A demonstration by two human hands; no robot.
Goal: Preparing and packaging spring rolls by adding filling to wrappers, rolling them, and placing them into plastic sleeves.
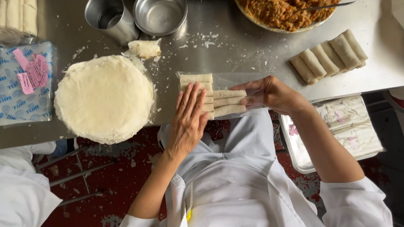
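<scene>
left hand (188,122) flat and open, pressing pale rolled spring rolls (210,94) in a clear plastic bag (235,80) at the steel table's (235,46) front edge | right hand (269,93) pinching the bag's open end | risk: rolls may slide off the edge or squash

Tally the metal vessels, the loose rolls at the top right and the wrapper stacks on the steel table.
Metal vessels: 2, a cup and a bowl
Loose rolls at top right: 5
Round wrapper stacks: 1
Total: 8
</scene>
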